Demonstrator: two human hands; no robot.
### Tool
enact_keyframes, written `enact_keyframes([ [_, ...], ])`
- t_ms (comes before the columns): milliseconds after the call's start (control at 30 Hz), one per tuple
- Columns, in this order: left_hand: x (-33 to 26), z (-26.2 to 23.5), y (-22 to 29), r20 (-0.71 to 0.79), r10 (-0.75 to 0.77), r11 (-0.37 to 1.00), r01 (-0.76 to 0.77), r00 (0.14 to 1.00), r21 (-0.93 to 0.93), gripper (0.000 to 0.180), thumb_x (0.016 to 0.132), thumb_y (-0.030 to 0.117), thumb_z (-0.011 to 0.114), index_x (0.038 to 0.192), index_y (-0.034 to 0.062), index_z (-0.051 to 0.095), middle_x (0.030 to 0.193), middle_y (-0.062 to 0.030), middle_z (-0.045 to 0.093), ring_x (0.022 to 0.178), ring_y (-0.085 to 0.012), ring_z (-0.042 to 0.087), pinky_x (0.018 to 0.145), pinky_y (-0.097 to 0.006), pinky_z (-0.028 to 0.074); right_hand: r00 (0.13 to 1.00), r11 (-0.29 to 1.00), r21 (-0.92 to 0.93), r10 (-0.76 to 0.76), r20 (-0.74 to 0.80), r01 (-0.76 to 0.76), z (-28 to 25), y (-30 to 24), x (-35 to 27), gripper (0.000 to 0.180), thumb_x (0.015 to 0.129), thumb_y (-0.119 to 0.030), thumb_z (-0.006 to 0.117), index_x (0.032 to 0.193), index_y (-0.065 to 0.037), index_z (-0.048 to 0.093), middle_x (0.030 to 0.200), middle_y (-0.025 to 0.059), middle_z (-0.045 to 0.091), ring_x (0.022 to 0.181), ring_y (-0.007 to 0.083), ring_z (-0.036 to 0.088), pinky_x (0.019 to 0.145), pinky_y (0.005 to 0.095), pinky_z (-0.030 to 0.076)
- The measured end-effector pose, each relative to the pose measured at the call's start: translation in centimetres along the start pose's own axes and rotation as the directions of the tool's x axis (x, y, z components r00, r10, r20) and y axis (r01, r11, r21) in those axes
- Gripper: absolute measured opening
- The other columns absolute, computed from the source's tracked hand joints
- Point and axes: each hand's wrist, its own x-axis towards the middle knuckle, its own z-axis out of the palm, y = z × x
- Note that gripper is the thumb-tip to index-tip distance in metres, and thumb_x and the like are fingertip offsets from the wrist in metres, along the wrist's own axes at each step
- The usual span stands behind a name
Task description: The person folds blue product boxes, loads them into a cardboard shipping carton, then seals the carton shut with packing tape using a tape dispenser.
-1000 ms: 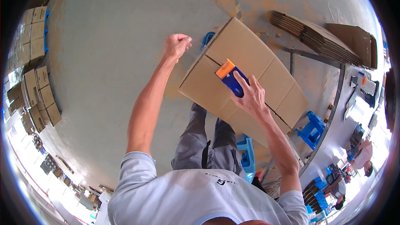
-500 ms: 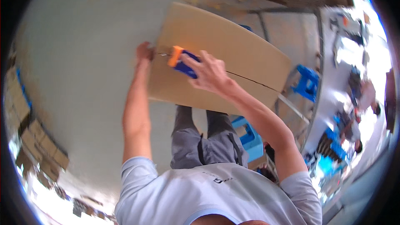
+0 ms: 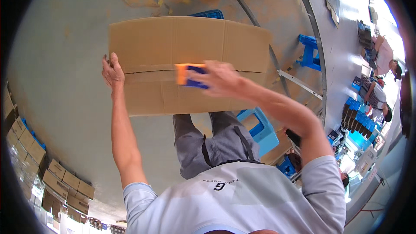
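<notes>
A large brown cardboard box [image 3: 195, 43] lies in front of me, its two top flaps meeting along a dark seam that runs left to right. My right hand [image 3: 219, 78], a little blurred, is closed around a blue and orange tape dispenser [image 3: 194, 76]. The dispenser sits over the seam near the middle of the box, its orange end pointing left; whether it touches the cardboard I cannot tell. At the left end of the seam my left hand [image 3: 113, 73] rests against the box's edge, fingers extended and apart.
Close to my legs on the right is a light blue stool [image 3: 264, 136]. A darker blue stool [image 3: 310, 53] stands farther right, beyond a metal frame [image 3: 299, 84]. Stacked cartons [image 3: 65, 182] are at the lower left. People [image 3: 376, 95] sit at the far right.
The box, slanted before, now lies nearly level and farther left in view. My left hand has shifted from gripping its left end to lying open there. The dispenser stays in my right hand.
</notes>
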Motion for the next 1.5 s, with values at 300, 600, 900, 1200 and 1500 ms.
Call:
enact_keyframes([
  [300,-11.4,8.7,9.5,0.181,0.835,0.448,-0.832,0.520,0.327,0.079,0.075,0.043,0.071,0.142,0.0150,0.040,0.149,-0.0103,0.035,0.142,-0.0313,0.025,0.108,-0.062,0.019,0.960,0.941,-0.190,0.278,-0.032,-0.278,0.7,17.5,-23.1,0.072,0.067,-0.020,0.077,0.131,-0.031,0.047,0.091,0.0129,0.050,0.085,0.0311,0.058,0.069,0.0442,0.049],
  [600,-28.7,25.8,23.4,0.518,0.847,0.044,-0.954,-0.122,-0.297,0.104,0.061,0.050,0.080,0.148,0.0203,0.030,0.155,-0.0093,0.024,0.145,-0.0279,0.016,0.117,-0.054,0.007,0.964,0.987,-0.060,0.133,-0.228,-0.150,4.6,20.3,-22.8,0.071,0.063,-0.016,0.078,0.124,-0.035,0.049,0.094,0.0108,0.049,0.083,0.0298,0.058,0.070,0.0431,0.050],
  [900,-27.5,24.3,21.6,0.503,0.672,-0.279,-0.815,-0.543,-0.507,0.075,0.072,0.051,0.070,0.132,0.0104,0.051,0.134,-0.0141,0.052,0.133,-0.0277,0.041,0.116,-0.047,0.021,0.943,0.984,-0.073,0.132,-0.306,-0.162,5.2,23.1,-28.4,0.062,0.069,-0.017,0.074,0.124,-0.031,0.051,0.092,0.0108,0.053,0.087,0.0290,0.060,0.070,0.0425,0.050],
  [1200,-32.0,29.2,25.6,0.977,-0.160,-0.252,-0.950,-0.144,-0.181,0.045,0.082,0.042,0.058,0.107,0.0058,0.068,0.110,-0.0096,0.066,0.108,-0.0249,0.061,0.098,-0.040,0.040,0.847,0.858,0.001,0.508,-0.157,-0.514,9.6,23.9,-17.4,0.063,0.067,-0.016,0.073,0.127,-0.025,0.053,0.095,0.0155,0.056,0.087,0.0329,0.062,0.067,0.0445,0.051],
  [1500,-33.0,27.8,25.8,0.868,0.392,0.884,-0.386,0.306,-0.263,0.027,0.090,0.026,0.057,0.104,0.0053,0.068,0.096,-0.0086,0.069,0.083,-0.0225,0.066,0.085,-0.033,0.046,0.542,0.884,0.356,0.467,-0.699,-0.303,5.4,17.9,-29.2,0.081,0.055,-0.014,0.077,0.132,-0.027,0.054,0.082,0.0106,0.048,0.071,0.0287,0.057,0.061,0.0395,0.050],
])
